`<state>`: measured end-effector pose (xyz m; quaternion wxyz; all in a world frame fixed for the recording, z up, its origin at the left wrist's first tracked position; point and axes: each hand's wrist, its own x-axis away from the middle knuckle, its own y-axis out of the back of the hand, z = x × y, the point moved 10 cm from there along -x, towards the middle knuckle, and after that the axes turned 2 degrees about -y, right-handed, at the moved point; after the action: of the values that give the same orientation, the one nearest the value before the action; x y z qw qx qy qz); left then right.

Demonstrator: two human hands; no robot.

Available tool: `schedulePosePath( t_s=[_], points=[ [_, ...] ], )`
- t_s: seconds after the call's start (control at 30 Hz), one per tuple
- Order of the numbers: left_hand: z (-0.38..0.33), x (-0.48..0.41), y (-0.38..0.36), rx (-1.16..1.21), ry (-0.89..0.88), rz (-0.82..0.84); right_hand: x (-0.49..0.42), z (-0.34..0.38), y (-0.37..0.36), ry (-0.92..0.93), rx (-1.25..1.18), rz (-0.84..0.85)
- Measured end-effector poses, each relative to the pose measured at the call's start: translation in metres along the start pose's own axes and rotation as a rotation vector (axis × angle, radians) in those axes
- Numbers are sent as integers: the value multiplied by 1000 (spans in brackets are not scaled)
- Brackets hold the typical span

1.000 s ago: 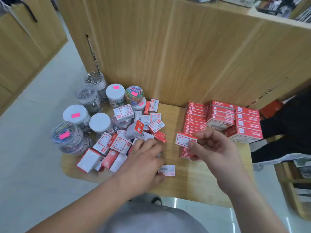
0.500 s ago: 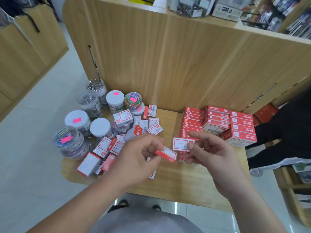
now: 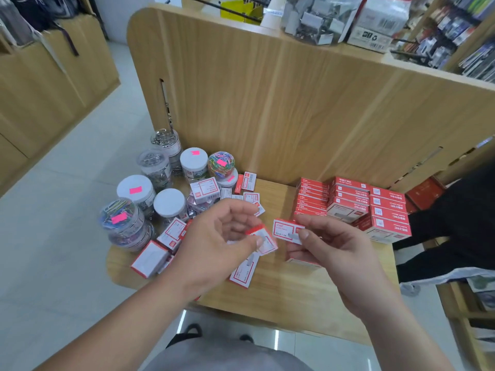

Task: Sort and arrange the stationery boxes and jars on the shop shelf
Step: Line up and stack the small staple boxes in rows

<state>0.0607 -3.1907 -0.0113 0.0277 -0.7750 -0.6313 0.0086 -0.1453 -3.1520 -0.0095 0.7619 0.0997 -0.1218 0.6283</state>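
Wood-grain shelf (image 3: 267, 295) in the lower middle of the head view carries everything. At its left edge stand jars (image 3: 169, 203), nine as far as I can count, two of them sitting on top of others. Two clear ones at the upper left of the group hold silver clips (image 3: 154, 167), and two hold coloured paper clips (image 3: 221, 163). The white-lidded ones hide their contents. Just right of the jars lies a loose heap of small boxes (image 3: 204, 189), overlapping too much to count. At the shelf's right, red boxes (image 3: 348, 199) sit in neat stacks.

Centre frame, the left hand (image 3: 214, 242) pinches a small red-and-white box (image 3: 263, 241), tilted, between thumb and fingertips. The right hand (image 3: 332, 247) pinches a second small box (image 3: 285, 230) by its right end, label up, just beside the first. One flat box (image 3: 243, 271) lies on the shelf below the left hand.
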Motion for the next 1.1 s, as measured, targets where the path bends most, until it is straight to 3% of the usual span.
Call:
schedulePosePath(
  t_s=[0.27,0.6,0.67,0.8,0.93,1.0,1.1],
  points=[
    [-38,-11,-22,-394,-231,136,2,11,-21,38,182,146],
    [-49,-10,-40,-489,-386,178,-11,9,-11,44,57,149],
    [-41,-18,-35,-541,-359,153,-14,9,-4,47,21,120],
    [-18,-32,-28,-404,-181,161,-21,21,-2,117,62,128],
    [-24,-46,-35,-410,-177,220,-31,33,-8,205,211,194],
    [-25,-62,-38,-568,-261,252,-40,38,-8,244,296,189],
    [-15,-97,-41,-871,-350,263,-59,45,10,280,410,22]
  ],
)
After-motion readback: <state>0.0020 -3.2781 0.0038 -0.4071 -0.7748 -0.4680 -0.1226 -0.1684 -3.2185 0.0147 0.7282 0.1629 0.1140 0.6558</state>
